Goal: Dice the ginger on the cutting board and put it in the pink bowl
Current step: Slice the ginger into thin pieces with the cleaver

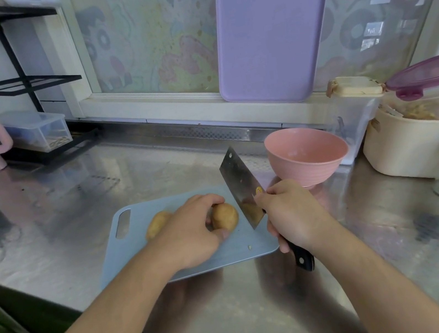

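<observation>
Two hands on the job, both busy. My right hand (292, 212) is wrapped round the black handle of the cleaver (242, 188), forefinger up against the blade flat. My left hand (194, 228) is curled over the ginger (224, 216), thumb and fingertips pinning the lobe that sticks out toward the blade. A second lobe (156, 223) pokes out on the far side of my left hand, away from the knife.

Risks as I read them:
- Blade edge sits just beside the exposed lobe and near my left thumb. The ginger is rounded with no flat face down, so it could roll under the first cut and drag the thumb into the edge.
- Cutting board (188, 264) lies on bare shiny steel tabletop (238, 323); I see no mat under it. Chopping force could skate it.
- Board's near-right corner is right under my right hand, so diced bits could spill off onto the steel. One small scrap (250, 247) already lies near that edge.
- Pink bowl (308, 157) stands just beyond my right hand, close to the blade tip. A high backswing could clip the rim and tip it. Bowl looks empty; nothing diced yet.
</observation>
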